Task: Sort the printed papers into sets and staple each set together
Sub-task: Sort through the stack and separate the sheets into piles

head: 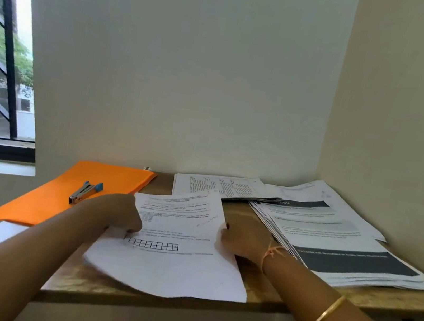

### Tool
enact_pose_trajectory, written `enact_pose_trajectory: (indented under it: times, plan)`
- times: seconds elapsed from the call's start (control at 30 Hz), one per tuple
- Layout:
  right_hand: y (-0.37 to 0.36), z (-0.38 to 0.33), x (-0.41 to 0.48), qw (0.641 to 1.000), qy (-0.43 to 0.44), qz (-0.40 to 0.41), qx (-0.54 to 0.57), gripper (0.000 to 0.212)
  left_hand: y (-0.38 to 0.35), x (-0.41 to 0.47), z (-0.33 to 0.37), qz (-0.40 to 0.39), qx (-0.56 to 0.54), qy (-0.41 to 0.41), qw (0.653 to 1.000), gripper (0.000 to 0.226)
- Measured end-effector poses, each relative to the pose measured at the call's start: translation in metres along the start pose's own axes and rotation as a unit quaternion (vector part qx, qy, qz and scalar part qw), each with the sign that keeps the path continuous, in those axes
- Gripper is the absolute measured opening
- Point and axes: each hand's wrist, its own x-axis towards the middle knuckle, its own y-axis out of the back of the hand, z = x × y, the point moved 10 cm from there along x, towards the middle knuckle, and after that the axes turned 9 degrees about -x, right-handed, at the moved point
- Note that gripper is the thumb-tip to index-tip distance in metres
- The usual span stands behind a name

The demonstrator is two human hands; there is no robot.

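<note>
On the desk point(238, 214), illegibly printed papers point(169, 264)

Wooden desk point(101, 290) (papers point(332, 235), orange folder point(107, 180))

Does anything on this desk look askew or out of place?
Yes: the orange folder juts past the desk's left edge with the stapler lying on it, so it might tip. The paper stack at right is fanned unevenly.

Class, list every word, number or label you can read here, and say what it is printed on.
"OOM", uncertain: dark header band of the right paper stack.
Held sheet: print blurred, unreadable.
Far sheet: columns too small.
Stapler: no label legible.
</note>
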Motion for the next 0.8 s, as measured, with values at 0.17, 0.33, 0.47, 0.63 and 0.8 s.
enact_pose_trajectory:
  times: [0.17, 0.33, 0.47, 0.63, 0.8]
  plan:
    - [-0.097, 0.102, 0.108, 0.996, -0.028, -0.069, -0.040, 0.048, 0.020, -0.006, 0.011, 0.083, 0.037, 0.028, 0.995, 0.040]
    - [0.083, 0.060, -0.016, 0.989, -0.053, 0.137, -0.027, 0.016, 0.046, 0.004, 0.084, 0.112, -0.117, -0.101, 0.982, 0.043]
    - [0.105, 0.139, -0.017, 0.985, -0.107, 0.125, -0.058, 0.026, 0.039, -0.006, 0.177, 0.054, -0.299, -0.191, 0.933, 0.052]
    - [0.106, 0.228, -0.030, 0.973, -0.184, 0.082, -0.112, 0.053, 0.001, 0.001, 0.273, -0.006, -0.245, -0.224, 0.943, 0.058]
    - [0.072, 0.269, -0.033, 0.970, -0.212, 0.013, -0.120, 0.058, -0.033, 0.018, 0.315, -0.061, -0.266, -0.145, 0.951, 0.079]
